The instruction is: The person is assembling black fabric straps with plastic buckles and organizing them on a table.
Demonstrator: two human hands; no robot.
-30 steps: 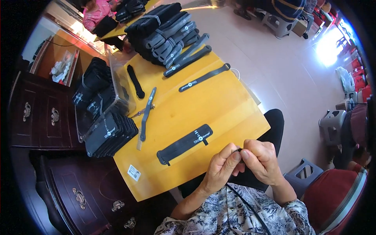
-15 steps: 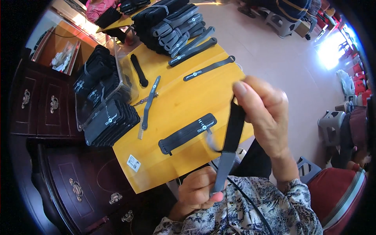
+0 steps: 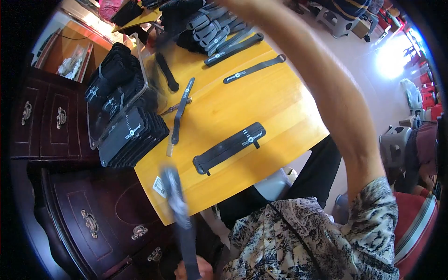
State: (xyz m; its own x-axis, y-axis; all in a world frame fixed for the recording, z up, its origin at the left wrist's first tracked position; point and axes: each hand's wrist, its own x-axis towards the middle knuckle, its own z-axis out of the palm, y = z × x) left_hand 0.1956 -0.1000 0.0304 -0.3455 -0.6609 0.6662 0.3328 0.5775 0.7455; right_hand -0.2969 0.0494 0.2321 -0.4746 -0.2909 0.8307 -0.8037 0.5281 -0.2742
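Observation:
At the lower edge my left hand [image 3: 199,268] is closed on a dark hook-and-loop strap [image 3: 188,240], which stands up from it. The strap's upper end is smeared by motion and passes in front of the table's near left corner. My right forearm [image 3: 322,65] stretches across the far right of the table, and its hand is beyond the top edge, near the pile of grey and black straps [image 3: 212,33]. A flat black bundle of straps [image 3: 228,148] lies mid-table. Loose straps lie farther off: a grey one [image 3: 183,109], a black one [image 3: 166,71] and a dark one with a ring [image 3: 254,69].
Left of the table [image 3: 289,119], a clear plastic bin [image 3: 148,88] holds bundled black straps, with a stack of black straps [image 3: 133,140] beside it. A white label [image 3: 159,186] is at the near left corner. Dark wooden drawers [image 3: 100,219] stand left; a red seat [image 3: 415,224] is right.
My right hand has let go of the strap and swung far forward out of view. My left hand has moved down and left with the strap.

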